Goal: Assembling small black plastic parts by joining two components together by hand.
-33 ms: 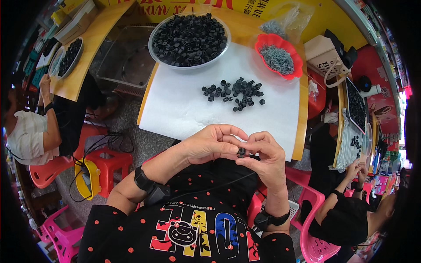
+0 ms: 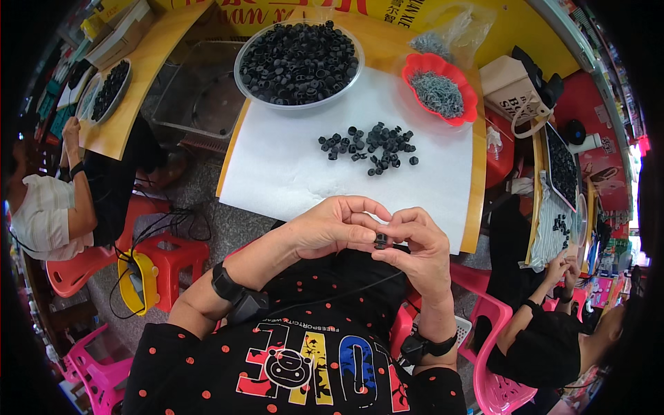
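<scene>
Between the fingertips of my left hand [image 2: 337,227] and my right hand [image 2: 419,243], a small black plastic piece [image 2: 380,240] is pinched just off the table's near edge. Both hands have their fingers curled in around it, so part of it is hidden. Beyond them, a loose scatter of small black plastic pieces [image 2: 377,146] lies on a white sheet [image 2: 277,162]. Behind that, at left, stands a clear round basin [image 2: 304,106] heaped with more of them. A red scalloped dish [image 2: 472,105] at the right holds many thin grey pieces [image 2: 437,94], too fine to name.
A clear plastic bag [image 2: 472,29] with grey pieces sits behind the dish. At left, a person [image 2: 52,214] sits by another table; at right, another person [image 2: 546,339] handles black pieces. A red stool [image 2: 176,266], yellow basket [image 2: 138,283] and black cables [image 2: 173,220] are on the left floor.
</scene>
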The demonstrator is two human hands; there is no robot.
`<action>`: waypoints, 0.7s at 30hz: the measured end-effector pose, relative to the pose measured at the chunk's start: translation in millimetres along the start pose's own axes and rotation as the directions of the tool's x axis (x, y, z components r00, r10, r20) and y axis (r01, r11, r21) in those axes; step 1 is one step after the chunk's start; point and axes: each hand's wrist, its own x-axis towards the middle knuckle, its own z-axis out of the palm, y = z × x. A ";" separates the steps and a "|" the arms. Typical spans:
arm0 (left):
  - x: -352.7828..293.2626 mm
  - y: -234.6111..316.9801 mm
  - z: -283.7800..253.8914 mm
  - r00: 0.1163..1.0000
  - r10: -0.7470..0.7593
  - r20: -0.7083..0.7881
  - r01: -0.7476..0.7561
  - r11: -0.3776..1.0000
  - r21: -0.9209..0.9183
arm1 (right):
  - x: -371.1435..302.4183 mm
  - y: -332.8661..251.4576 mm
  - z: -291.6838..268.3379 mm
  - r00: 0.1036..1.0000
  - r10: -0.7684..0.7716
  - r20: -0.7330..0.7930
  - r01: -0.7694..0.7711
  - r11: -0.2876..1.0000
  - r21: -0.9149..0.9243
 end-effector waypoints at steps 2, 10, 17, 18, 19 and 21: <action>0.6 0.5 -1.4 1.000 0.006 -0.002 -0.006 0.998 0.055 | -0.2 0.2 -0.1 1.000 -0.003 0.007 0.003 1.000 0.030; -1.5 3.9 -0.9 1.000 0.010 0.018 -0.011 0.996 0.090 | 2.2 4.9 0.2 0.999 -0.001 0.054 -0.001 0.999 0.039; -4.4 2.0 -8.1 0.999 -0.012 0.038 0.009 0.996 0.088 | 6.9 8.1 0.7 0.993 -0.070 0.096 0.078 0.993 -0.087; -3.6 1.6 -8.1 0.999 -0.015 0.035 0.012 0.996 0.090 | 7.0 7.6 -0.4 0.991 -0.082 0.102 0.091 0.992 -0.088; -2.7 0.7 -9.5 0.999 -0.018 0.041 0.014 0.994 0.110 | 6.7 7.0 -1.3 0.990 -0.094 0.109 0.104 0.991 -0.090; -2.6 0.7 -11.5 0.999 -0.022 0.045 0.016 0.992 0.128 | 5.6 2.9 -0.9 0.989 -0.092 0.112 0.107 0.985 -0.136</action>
